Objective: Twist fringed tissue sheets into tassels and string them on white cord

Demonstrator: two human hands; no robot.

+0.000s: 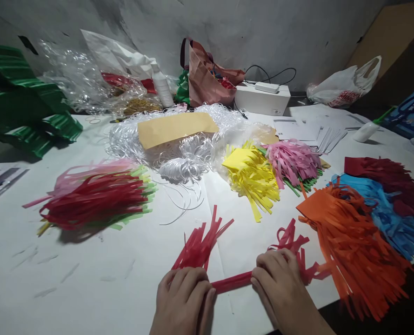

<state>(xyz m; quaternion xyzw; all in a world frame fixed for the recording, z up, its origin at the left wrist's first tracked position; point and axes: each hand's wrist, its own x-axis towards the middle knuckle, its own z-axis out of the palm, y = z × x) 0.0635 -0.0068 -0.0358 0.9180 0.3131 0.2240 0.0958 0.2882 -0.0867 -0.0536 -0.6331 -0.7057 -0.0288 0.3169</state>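
Note:
Near the table's front edge lies a red paper tassel (233, 282), its middle rolled into a narrow strip and its cut fringes fanning out at both ends. My left hand (186, 298) is closed over the strip's left part, fingers bent and thumb against it. On the right part, my right hand (280, 281) grips it in the same way, with loose fringes showing beyond the knuckles. Between both hands a short length of the roll is visible. Closest to my right hand is a pile of orange fringed paper (353, 237).
Red, pink and green tassels (95, 195) lie left. Yellow fringe (252, 172), pink fringe (294, 160), blue fringe (381, 200) and dark red fringe (391, 181) lie right. White string (182, 167) heaps mid-table beneath brown card (177, 128). A white box (263, 100) stands behind.

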